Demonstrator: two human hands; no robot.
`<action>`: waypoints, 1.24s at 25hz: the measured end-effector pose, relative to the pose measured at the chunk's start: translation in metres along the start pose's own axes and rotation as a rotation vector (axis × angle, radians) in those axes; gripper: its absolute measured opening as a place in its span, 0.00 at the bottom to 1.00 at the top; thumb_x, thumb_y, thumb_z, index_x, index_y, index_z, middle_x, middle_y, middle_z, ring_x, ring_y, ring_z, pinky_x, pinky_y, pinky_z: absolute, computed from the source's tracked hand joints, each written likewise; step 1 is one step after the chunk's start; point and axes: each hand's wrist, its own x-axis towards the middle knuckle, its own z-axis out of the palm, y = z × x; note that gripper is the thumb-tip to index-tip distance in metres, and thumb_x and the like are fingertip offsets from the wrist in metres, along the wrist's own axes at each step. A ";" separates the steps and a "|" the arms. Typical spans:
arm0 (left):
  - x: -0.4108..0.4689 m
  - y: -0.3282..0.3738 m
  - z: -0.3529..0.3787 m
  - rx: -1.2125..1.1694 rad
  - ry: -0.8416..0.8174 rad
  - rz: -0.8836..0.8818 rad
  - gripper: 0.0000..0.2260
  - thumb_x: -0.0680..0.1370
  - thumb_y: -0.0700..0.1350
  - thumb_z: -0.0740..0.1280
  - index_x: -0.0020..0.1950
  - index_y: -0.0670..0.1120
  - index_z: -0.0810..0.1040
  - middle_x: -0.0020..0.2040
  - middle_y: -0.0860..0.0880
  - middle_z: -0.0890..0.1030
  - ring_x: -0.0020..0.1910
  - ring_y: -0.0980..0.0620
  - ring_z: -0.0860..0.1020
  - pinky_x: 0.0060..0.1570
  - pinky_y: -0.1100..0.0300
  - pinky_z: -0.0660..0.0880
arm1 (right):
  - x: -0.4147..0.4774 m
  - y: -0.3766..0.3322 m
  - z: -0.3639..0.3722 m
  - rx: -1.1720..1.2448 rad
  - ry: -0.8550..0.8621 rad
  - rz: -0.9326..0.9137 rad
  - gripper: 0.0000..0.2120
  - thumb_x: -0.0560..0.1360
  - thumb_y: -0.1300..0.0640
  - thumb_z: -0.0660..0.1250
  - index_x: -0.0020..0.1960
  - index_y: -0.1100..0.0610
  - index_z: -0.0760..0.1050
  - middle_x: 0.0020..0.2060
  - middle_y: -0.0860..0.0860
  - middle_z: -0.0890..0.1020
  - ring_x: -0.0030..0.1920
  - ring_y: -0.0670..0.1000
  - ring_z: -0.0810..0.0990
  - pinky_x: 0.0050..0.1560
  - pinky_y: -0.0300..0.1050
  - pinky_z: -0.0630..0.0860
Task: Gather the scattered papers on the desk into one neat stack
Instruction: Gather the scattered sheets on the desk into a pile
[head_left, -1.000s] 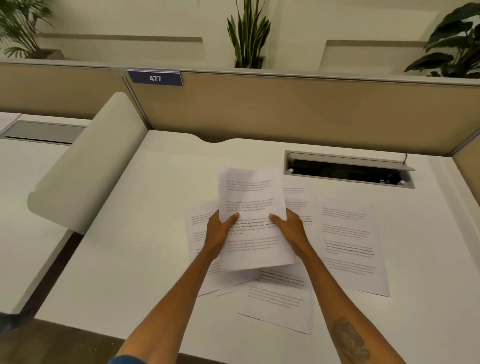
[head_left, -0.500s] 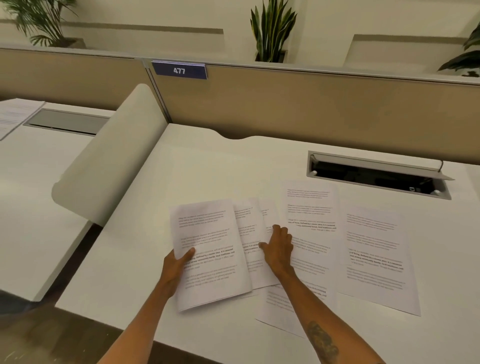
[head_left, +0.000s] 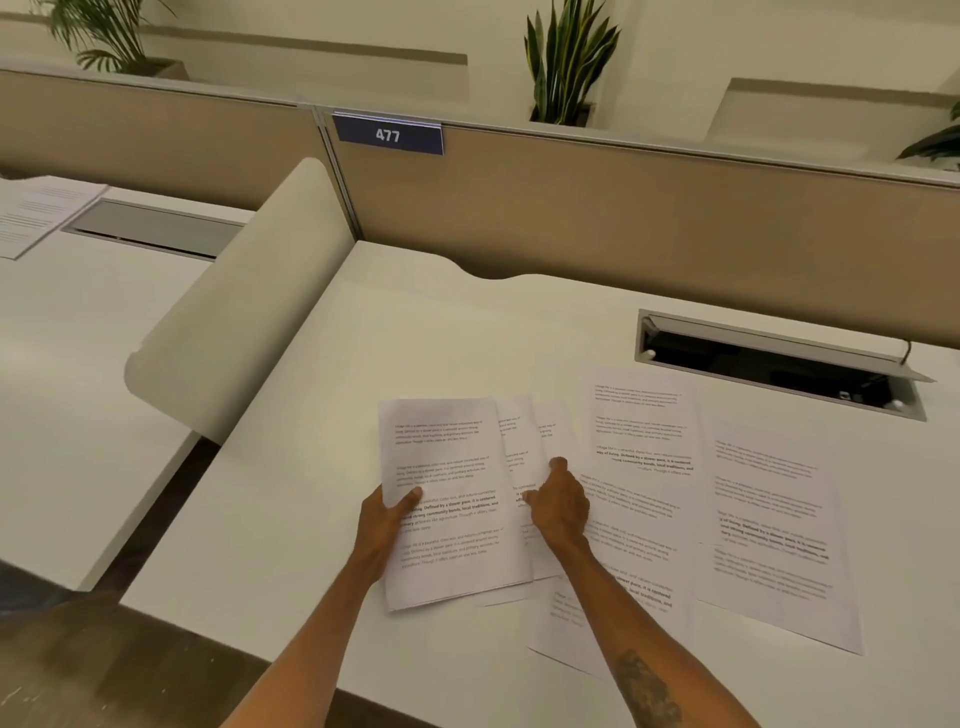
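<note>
Several printed white sheets lie spread over the white desk. My left hand grips the left edge of the leftmost sheet, thumb on top, and that sheet lies over two fanned sheets. My right hand rests palm down on those fanned sheets, fingers together. To the right a long sheet overlaps another sheet below it. The rightmost sheet lies apart from both hands.
An open cable tray is sunk in the desk behind the papers. A tan partition with a sign reading 477 closes the back. A curved white divider stands to the left. The neighbouring desk holds another paper.
My left hand carried the held sheet from the middle to the left and laid it down. My right hand let go of it and now presses the fanned sheets.
</note>
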 end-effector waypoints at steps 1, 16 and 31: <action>0.002 -0.001 0.002 0.023 0.005 0.013 0.13 0.77 0.47 0.75 0.61 0.48 0.82 0.53 0.47 0.88 0.52 0.44 0.87 0.52 0.46 0.84 | -0.002 0.000 0.000 -0.022 0.028 -0.013 0.27 0.73 0.55 0.74 0.68 0.59 0.68 0.62 0.58 0.76 0.59 0.58 0.76 0.58 0.52 0.76; -0.005 0.017 0.078 0.278 0.278 -0.006 0.24 0.73 0.39 0.75 0.68 0.43 0.74 0.62 0.43 0.79 0.60 0.41 0.80 0.61 0.46 0.79 | 0.002 -0.011 0.009 0.087 0.009 0.022 0.33 0.75 0.65 0.69 0.75 0.57 0.58 0.66 0.59 0.71 0.63 0.61 0.72 0.62 0.56 0.70; -0.011 0.023 0.075 0.131 0.224 0.073 0.25 0.77 0.53 0.74 0.71 0.46 0.73 0.62 0.50 0.80 0.59 0.47 0.80 0.63 0.49 0.77 | -0.011 0.021 -0.039 0.909 -0.208 -0.028 0.20 0.74 0.61 0.73 0.64 0.55 0.74 0.54 0.51 0.84 0.50 0.53 0.85 0.46 0.43 0.83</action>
